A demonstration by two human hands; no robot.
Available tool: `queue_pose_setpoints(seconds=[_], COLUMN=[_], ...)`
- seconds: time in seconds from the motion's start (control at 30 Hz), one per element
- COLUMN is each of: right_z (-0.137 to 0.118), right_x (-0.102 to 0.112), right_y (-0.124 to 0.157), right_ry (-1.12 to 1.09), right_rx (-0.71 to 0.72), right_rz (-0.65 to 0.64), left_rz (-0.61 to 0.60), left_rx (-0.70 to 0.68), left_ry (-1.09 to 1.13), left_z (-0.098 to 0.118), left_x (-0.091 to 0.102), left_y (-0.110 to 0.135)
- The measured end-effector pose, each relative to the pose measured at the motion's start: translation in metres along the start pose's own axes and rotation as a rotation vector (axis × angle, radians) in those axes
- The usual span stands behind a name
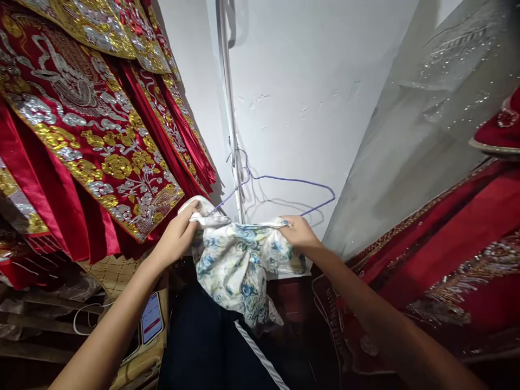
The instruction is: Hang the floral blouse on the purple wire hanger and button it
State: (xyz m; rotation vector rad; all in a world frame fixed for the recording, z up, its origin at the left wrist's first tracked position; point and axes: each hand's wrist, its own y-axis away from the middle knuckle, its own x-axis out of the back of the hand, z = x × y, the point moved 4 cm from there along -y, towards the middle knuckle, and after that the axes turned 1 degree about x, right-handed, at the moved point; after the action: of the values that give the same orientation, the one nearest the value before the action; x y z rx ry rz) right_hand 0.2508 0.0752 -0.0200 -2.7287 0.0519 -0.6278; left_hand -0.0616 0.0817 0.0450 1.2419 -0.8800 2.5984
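A white garment with a blue and green floral print point(239, 265) hangs bunched between my two hands. My left hand point(181, 233) grips its upper left edge, close to one arm of a purple wire hanger point(296, 181). At the upper right edge, my right hand point(298, 230) pinches the fabric beside the hanger's other lower corner. The hanger's hook catches on a thin metal pole point(230, 108) against the wall. Its left arm runs down behind the cloth near my left fingers, and the lower part of the hanger is hidden by the garment.
Red costumes with gold and silver embroidery point(101, 130) hang at left. On the right are a sheer sparkly cloth point(406, 108) and a red beaded garment point(459, 260). A lit phone point(151, 319) lies on a bamboo seat point(142, 371) at lower left. A white wall point(309, 70) stands ahead.
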Motion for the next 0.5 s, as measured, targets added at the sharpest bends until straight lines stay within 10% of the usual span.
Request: queue_pose_setpoints(seconds=[0.17, 0.33, 0.5], right_z=[-0.016, -0.017, 0.002], right_x=[-0.011, 0.053, 0.093], right_y=[0.020, 0.012, -0.027], right_ry=[-0.043, 0.143, 0.306], right_rx=[-0.022, 0.073, 0.040], right_rz=[-0.109, 0.348, 0.265], left_rz=[0.053, 0.010, 0.031], left_rx=[-0.003, 0.004, 0.007], left_ry=[0.077, 0.070, -0.016], left_z=[0.004, -0.006, 0.001], left_x=[-0.003, -0.001, 0.002], left_y=[-0.028, -0.029, -0.028])
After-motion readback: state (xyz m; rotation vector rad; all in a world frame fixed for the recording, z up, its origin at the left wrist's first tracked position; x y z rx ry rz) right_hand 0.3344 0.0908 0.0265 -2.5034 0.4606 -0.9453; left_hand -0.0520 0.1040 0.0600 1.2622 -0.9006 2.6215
